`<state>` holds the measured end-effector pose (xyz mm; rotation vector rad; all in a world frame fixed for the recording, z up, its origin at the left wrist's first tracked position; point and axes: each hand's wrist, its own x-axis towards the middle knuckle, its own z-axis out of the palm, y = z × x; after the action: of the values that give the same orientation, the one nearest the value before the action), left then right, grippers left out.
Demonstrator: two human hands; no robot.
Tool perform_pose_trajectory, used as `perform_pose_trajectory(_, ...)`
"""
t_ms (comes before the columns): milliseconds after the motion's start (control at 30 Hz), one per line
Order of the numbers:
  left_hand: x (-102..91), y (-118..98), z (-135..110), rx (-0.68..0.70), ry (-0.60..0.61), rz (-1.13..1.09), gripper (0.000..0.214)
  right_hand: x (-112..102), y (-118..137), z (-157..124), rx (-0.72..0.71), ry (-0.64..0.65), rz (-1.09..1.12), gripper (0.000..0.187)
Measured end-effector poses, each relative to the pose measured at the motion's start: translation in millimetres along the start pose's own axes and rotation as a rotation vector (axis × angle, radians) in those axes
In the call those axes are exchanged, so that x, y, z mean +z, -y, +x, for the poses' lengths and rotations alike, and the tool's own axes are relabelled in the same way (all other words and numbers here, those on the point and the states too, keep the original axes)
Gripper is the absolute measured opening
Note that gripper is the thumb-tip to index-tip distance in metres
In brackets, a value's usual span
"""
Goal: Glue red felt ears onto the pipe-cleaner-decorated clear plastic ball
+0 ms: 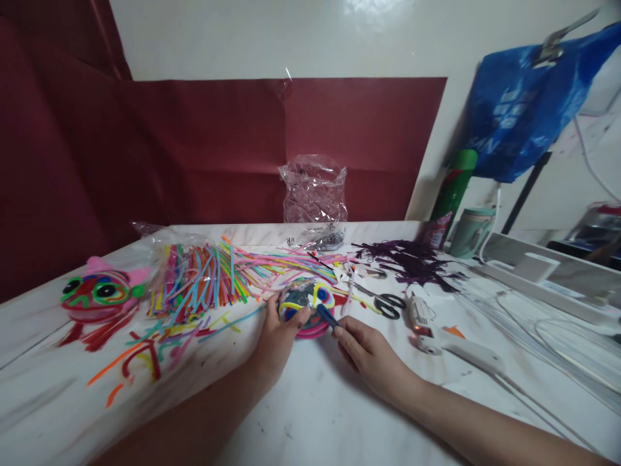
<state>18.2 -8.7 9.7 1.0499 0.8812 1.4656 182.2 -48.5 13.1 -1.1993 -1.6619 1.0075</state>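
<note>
My left hand [276,330] is closed around the side of a round craft piece [305,294] with a grey middle. Coiled pipe cleaners in yellow, blue and white form eye-like rings on it, and pink ones line its lower edge. Between the thumb and fingers of my right hand [363,349] is a slim dark blue tool [327,316]. Its far end meets the right side of the piece, just below one ring; its exact kind is unclear. Black-handled scissors [388,305] lie behind my right hand. A white glue gun [436,336] rests to the right, with a small orange light showing.
Bundled coloured pipe cleaners [204,278] lie at the left, with cut pieces [145,356] in front. A finished-looking frog-like figure [99,294] sits far left. Purple shreds [412,259], a clear plastic bag [315,191], a green mug [471,232] and cables [548,343] occupy the back and right.
</note>
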Motion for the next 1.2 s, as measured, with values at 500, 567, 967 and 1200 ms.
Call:
perform_pose_trajectory(500,5.8,-4.5,-5.7,0.009,-0.031,0.058,0.063,1.9,-2.7,-0.5,-0.001,-0.018,-0.028,0.033)
perform_pose_trajectory(567,6.0,-4.8,-6.4,0.025,-0.023,0.083,0.062,2.3,-3.1,-0.3,0.002,-0.014,-0.011,0.033)
perform_pose_trajectory(967,5.6,-4.4,-6.5,0.041,-0.017,0.102,0.062,0.4,-1.9,-1.4,-0.035,-0.033,-0.073,0.031)
perform_pose_trajectory(1200,4.8,-3.7,-6.3,0.054,-0.044,0.148,0.061,-0.7,-1.4,-2.2,-0.051,-0.061,-0.13,0.029)
